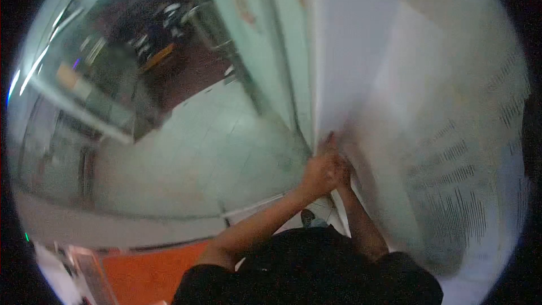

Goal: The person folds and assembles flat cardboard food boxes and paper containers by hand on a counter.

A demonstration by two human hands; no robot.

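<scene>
My left hand [319, 174] and my right hand [341, 176] are close together in front of my body, overlapping in the view. They are beside the edge of a tall white panel [353, 39]. My left fingers look closed, with a blurred reddish tip pointing up above them. What they hold, if anything, I cannot make out. The fingers of my right hand are hidden and smeared by motion. Whether either hand touches the panel is not clear.
A white wall [446, 107] with dark slatted vents rises close on my right. Pale tiled floor [220, 135] lies to the left, with an orange surface [147, 274] at the lower left. Beyond a dark doorway, several blurred objects stand. One shoe [307, 218] shows below my hands.
</scene>
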